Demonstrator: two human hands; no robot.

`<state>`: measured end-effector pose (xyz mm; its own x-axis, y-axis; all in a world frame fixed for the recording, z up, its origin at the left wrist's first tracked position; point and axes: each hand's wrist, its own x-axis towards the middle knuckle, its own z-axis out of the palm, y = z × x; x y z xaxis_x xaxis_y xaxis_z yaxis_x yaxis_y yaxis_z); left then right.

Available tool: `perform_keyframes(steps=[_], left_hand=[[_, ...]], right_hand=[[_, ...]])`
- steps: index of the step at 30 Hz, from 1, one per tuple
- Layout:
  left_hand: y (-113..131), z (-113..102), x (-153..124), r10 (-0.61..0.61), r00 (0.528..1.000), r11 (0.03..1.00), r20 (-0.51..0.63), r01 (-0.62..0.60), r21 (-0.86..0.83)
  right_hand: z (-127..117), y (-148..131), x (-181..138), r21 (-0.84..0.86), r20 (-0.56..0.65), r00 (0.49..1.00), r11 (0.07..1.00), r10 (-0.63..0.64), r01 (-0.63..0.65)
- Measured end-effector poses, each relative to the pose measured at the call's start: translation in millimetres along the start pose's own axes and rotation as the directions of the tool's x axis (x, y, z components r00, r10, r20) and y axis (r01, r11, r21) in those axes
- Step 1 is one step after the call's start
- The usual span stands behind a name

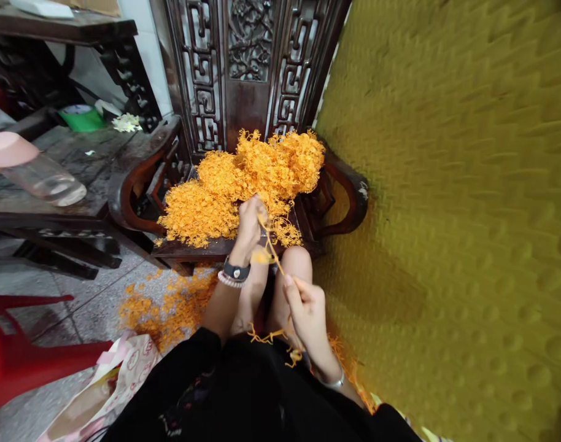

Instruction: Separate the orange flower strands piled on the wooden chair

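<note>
My left hand (pixel 250 221) is closed around part of an orange knotted strand (pixel 274 253) in front of a heap of the same material. Lower and to the right, my right hand (pixel 307 307) pinches the strand between thumb and fingers. The strand runs taut between both hands, above my knees. A blurred orange loop dangles under my left hand, and loose ends hang below the right one. The big fluffy orange heap (pixel 197 212) covers most of the seat of a dark carved wooden chair (pixel 249 107).
Orange scraps (pixel 172 310) litter the tiled floor. At left, a dark wooden bench (pixel 94 196) holds a clear bottle with a pink lid (pixel 45 178) and a green container (pixel 82 118). A red plastic stool (pixel 27 353) and a patterned bag (pixel 117 374) stand lower left. A textured yellow-green surface (pixel 460 202) rises at right.
</note>
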<state>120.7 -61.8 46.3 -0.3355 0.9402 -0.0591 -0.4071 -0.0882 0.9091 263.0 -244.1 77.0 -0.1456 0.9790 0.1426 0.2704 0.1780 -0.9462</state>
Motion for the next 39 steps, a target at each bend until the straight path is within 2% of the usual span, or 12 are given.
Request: perform_keyframes(steps=[3, 6, 11, 15, 19, 21, 23, 26, 29, 35, 37, 39], left_hand=[[13, -27, 37, 0.033, 0.994, 0.987, -0.107, -0.016, 0.160], [14, -55, 59, 0.037, 0.991, 0.955, -0.128, 0.002, 0.295], [-19, -85, 59, 0.045, 0.979, 0.802, -0.200, 0.084, 0.591], [-38, -93, 50, 0.068, 0.970, 0.690, -0.235, 0.124, 0.713], [-40, -82, 29, 0.158, 0.969, 0.657, -0.190, 0.041, 0.753], [-38, -71, 9, 0.161, 0.981, 0.701, -0.109, -0.036, 0.712], [-35, -58, -16, 0.097, 0.993, 0.823, 0.067, -0.118, 0.556], [-30, -38, -53, 0.125, 0.953, 0.962, 0.277, -0.185, 0.202], [-22, -20, -77, 0.232, 0.950, 0.969, 0.210, -0.245, 0.040], [-17, -1, -100, 0.260, 0.966, 0.965, -0.011, -0.260, -0.023], [-22, 2, -107, 0.228, 0.969, 0.974, -0.093, -0.226, 0.028], [-27, 4, -112, 0.132, 0.970, 0.989, -0.203, -0.115, 0.092]], right_hand=[[-6, 0, -14, 0.003, 0.013, 1.000, 1.000, -0.009, 0.009], [-13, 11, -6, 0.046, -0.121, 0.992, 0.998, 0.047, -0.041], [-15, 26, 23, 0.103, -0.137, 0.990, 0.995, 0.021, -0.007], [-15, 30, 31, 0.113, -0.122, 0.992, 0.993, 0.035, -0.021], [-16, 36, 33, 0.114, -0.141, 0.988, 0.993, 0.057, -0.041], [-15, 38, 35, 0.113, -0.165, 0.985, 0.993, 0.048, -0.030], [-13, 37, 37, 0.123, -0.180, 0.983, 0.992, 0.044, -0.022], [-9, 35, 39, 0.141, -0.183, 0.982, 0.990, 0.045, -0.019], [-6, 36, 39, 0.127, -0.171, 0.985, 0.992, 0.030, -0.008], [7, 45, 32, 0.046, -0.184, 0.982, 0.998, -0.038, 0.047], [14, 47, 30, 0.028, -0.204, 0.977, 0.997, -0.061, 0.068], [21, 48, 28, 0.018, -0.192, 0.979, 0.997, -0.074, 0.079]])
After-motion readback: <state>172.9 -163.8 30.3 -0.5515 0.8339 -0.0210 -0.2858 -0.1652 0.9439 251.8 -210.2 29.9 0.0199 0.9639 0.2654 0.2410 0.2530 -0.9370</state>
